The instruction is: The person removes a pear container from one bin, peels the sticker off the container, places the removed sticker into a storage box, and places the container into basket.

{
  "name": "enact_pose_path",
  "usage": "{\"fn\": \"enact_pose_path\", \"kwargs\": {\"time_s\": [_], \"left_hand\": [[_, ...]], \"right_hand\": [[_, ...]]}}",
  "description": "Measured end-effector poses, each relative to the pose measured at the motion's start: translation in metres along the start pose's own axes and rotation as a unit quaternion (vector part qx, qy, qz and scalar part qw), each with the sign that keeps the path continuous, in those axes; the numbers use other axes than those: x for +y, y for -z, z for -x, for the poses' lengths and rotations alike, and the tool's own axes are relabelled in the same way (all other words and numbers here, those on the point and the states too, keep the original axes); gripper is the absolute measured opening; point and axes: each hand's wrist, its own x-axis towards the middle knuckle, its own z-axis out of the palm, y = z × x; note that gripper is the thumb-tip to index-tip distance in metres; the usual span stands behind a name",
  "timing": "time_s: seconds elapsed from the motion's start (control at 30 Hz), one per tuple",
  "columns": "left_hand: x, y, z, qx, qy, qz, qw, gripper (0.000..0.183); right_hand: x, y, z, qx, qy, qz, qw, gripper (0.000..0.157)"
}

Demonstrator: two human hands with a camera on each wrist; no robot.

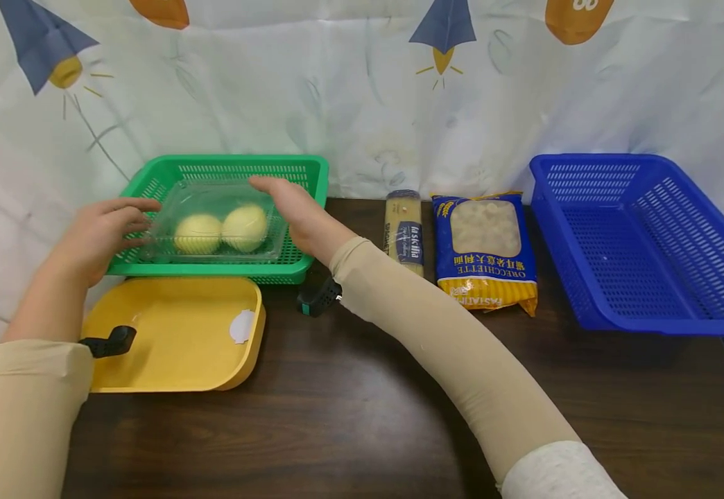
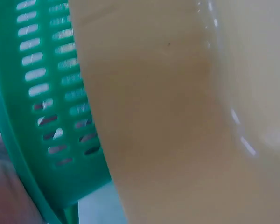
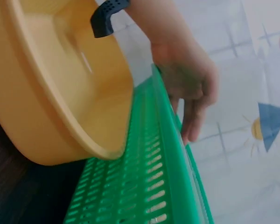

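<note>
A clear plastic clamshell box [image 1: 220,190] with two round pale-yellow items [image 1: 245,227] inside sits tilted in the green basket [image 1: 308,166]. At the box's left side, my left hand [image 1: 107,232] reaches over the basket rim with fingers loosely bent toward the box. In the right wrist view those fingers hang over the rim. My right hand [image 1: 299,216] is at the box's right side, fingers extended along its far right corner. Whether either hand presses on the box is hard to tell. The right thumb is hidden.
A yellow tub [image 1: 175,333] stands directly in front of the green basket. Right of it are a spaghetti pack [image 1: 404,232], a blue orecchiette bag [image 1: 487,242] and a blue basket [image 1: 624,263]. A white printed curtain [image 1: 362,90] hangs behind the dark table [image 1: 349,416].
</note>
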Motion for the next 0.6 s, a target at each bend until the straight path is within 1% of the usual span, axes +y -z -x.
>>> {"fn": "enact_pose_path", "kwargs": {"time_s": [0.07,0.17,0.27,0.33,0.4,0.47,0.6], "left_hand": [[0.006,-0.003,0.003,0.006,-0.003,-0.039,0.9992,0.061],[0.015,-0.009,0.007,0.017,-0.009,-0.084,0.9963,0.068],[0.021,-0.015,0.010,0.031,-0.021,-0.127,0.9911,0.073],[0.027,-0.020,0.011,0.042,-0.030,-0.147,0.9879,0.077],[0.034,-0.028,0.013,0.052,-0.042,-0.156,0.9854,0.080],[0.043,-0.036,0.014,0.061,-0.060,-0.156,0.9841,0.080],[0.066,-0.055,0.017,0.064,-0.106,-0.144,0.9817,0.076]], "right_hand": [[-0.001,-0.003,0.005,0.000,0.017,0.031,0.999,0.051],[-0.002,-0.005,0.011,-0.009,0.035,0.056,0.998,0.052],[-0.005,-0.003,0.018,-0.019,0.047,0.062,0.997,0.053],[-0.007,0.001,0.023,-0.026,0.054,0.058,0.996,0.054],[-0.009,0.007,0.030,-0.035,0.064,0.053,0.996,0.055],[-0.011,0.012,0.037,-0.040,0.073,0.049,0.995,0.058],[-0.013,0.023,0.051,-0.039,0.091,0.054,0.994,0.063]]}}
